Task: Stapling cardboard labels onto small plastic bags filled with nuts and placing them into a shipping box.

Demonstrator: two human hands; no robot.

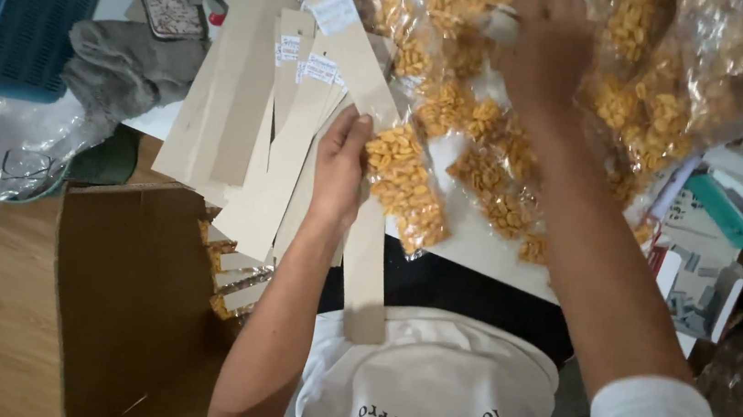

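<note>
My left hand [341,161] rests on a long brown paper strip [358,88] with a white label, its fingers touching a small clear bag of yellow snack pieces [406,185]. Further up, my right hand [546,38] grips the top of another clear snack bag [463,39] among a heap of filled bags. More brown paper strips [258,105] fan out to the left of my left hand on the white table [479,238].
An open cardboard box [131,303] stands at the lower left with a few packed bags inside. A blue plastic basket [16,6], a grey cloth [124,63] and crumpled clear plastic [9,152] lie at the left. Boxes and teal items [710,226] sit at the right.
</note>
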